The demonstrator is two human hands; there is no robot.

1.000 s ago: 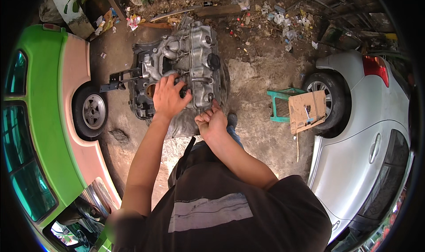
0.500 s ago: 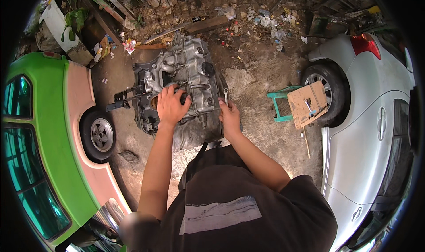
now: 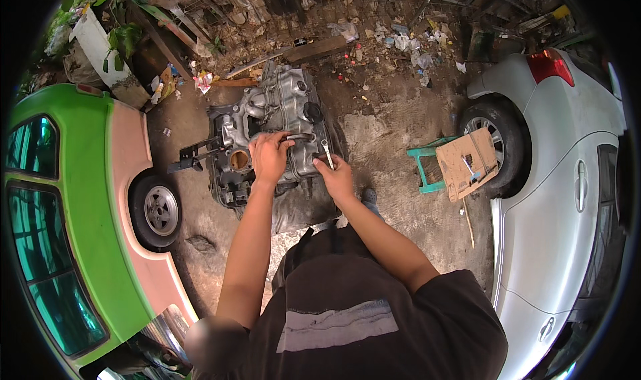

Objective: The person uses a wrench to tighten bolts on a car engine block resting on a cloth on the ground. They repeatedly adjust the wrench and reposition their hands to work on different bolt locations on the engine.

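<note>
The right hand (image 3: 336,178) holds a shiny wrench (image 3: 328,154); the left hand (image 3: 270,157) is at the engine (image 3: 292,114), can't tell if holding anything

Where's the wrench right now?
In the head view, the wrench is in the right hand, by the right edge of the engine.

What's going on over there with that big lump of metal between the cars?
A person is leaning over an engine with both bare hands on or near it. The right hand holds a slim silver wrench upright near the engine's edge, while the left hand is on top of the engine; what its fingertips grip is unclear. A green vehicle stands to the left and a silver car to the right, with a green stool beside the silver one.
</note>
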